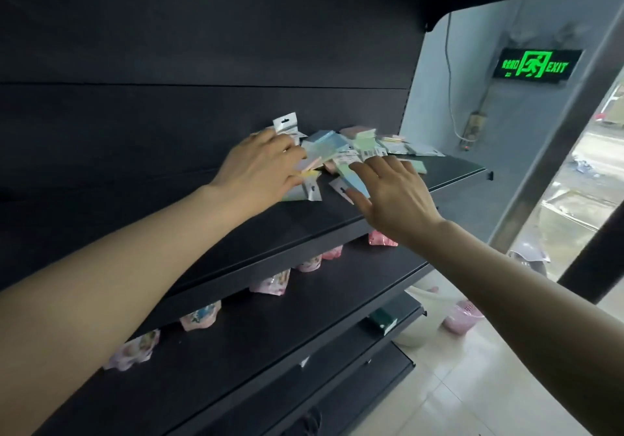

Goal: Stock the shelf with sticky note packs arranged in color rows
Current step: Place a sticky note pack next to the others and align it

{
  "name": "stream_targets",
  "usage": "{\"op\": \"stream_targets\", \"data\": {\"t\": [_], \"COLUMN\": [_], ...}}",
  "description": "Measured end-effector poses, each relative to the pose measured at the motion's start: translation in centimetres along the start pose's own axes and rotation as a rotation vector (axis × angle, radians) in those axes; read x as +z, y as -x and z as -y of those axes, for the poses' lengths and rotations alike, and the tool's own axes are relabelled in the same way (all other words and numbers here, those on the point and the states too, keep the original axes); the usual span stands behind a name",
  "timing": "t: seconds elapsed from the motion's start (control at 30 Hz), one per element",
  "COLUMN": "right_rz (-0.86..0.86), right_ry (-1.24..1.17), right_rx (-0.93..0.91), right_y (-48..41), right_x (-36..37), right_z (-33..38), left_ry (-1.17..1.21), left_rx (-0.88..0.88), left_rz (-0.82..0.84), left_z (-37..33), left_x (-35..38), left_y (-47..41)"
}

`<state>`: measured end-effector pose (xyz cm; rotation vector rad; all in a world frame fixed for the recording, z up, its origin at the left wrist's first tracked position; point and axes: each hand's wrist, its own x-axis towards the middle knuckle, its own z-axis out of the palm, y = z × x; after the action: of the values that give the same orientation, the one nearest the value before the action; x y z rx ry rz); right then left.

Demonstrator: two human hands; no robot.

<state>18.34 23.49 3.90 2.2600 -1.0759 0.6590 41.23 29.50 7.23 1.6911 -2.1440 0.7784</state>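
Resting flat, fingers spread, right hand [395,196] touched pastel blue-green wrapped sticky note pack [354,179]. Left hand [260,165] curled into jumbled pastel pile [332,143], grip unclear. Pile sat unsorted on black metal shelf [452,168]. Packs likely light, slick-wrapped: pinch edges or white hang-tab.

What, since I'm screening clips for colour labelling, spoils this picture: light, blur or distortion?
Head view: dim light on the dark shelf leaves the sticky note packs pale and soft; head view: the window at right is largely overexposed; head view: wide-angle warp bows the shelf edges.
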Motion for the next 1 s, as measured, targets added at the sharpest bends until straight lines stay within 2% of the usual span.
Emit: {"op": "stream_targets", "data": {"t": [0.27, 0.57, 0.7, 0.83, 1.0], "right_rz": [0.067, 0.148, 0.219, 0.336, 0.600], "right_ry": [-0.026, -0.050, -0.097, -0.166, -0.364], "right_rx": [0.138, 0.201, 0.223, 0.159, -0.009], "right_y": [0.0, -4.0, -5.8, -7.7, -10.7], "right_x": [3.9, 11.3, 14.5, 18.0, 22.6], "right_z": [-11.6, -21.7, -25.2, -28.9, -32.6], "left_ry": [0.022, -0.021, -0.016, 0.006, 0.031], "left_rx": [0.055, 0.069, 0.015, -0.079, -0.255], "left_rz": [0.050, 0.124, 0.199, 0.321, 0.458], "left_z": [-5.8, -6.8, -6.9, -7.1, -7.7], "left_x": [5.5, 12.7, 16.0, 19.7, 23.8], "left_y": [-10.5, -21.2, -25.9, -29.9, -32.5]}}
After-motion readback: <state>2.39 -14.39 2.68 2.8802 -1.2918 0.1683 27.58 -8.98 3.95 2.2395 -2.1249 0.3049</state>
